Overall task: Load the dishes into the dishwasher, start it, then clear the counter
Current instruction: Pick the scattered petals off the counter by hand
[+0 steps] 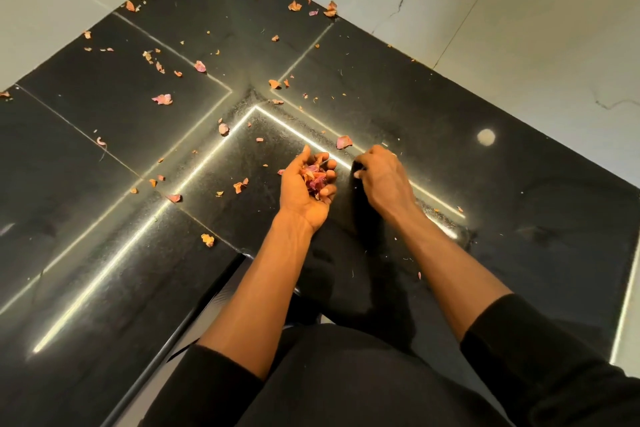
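The black polished stone desk [450, 156] filled most of the view, running in an L round a corner, with bright strip-light reflections crossing it and a small round glare spot [486, 137] toward its right side. Pale marble-look walls [519, 10] met behind the desk's back corner. Two black sleeves [214, 388] were pushed up the person's forearms, which reached in over the desk's front inner corner.

The left hand [304, 187] was turned palm up just above the desk, a little in from that inner corner. Its grip was a shallow cup, fingers curled round the gathered petals [315, 177] – a small pink and orange heap lying in the palm. The right hand [382, 175] lay just beside it, palm down, fingers bent toward the desk surface. Whether that grip pinched anything could not be told, since the fingertips were hidden under the knuckles.

Loose petals [162, 99] – dried, pink and orange – were scattered over the desk, thickest toward the back corner and the left arm of the L, with crumbs along the back edge by the wall. One larger pink petal [344, 141] lay on the desk just beyond both hands, between them.
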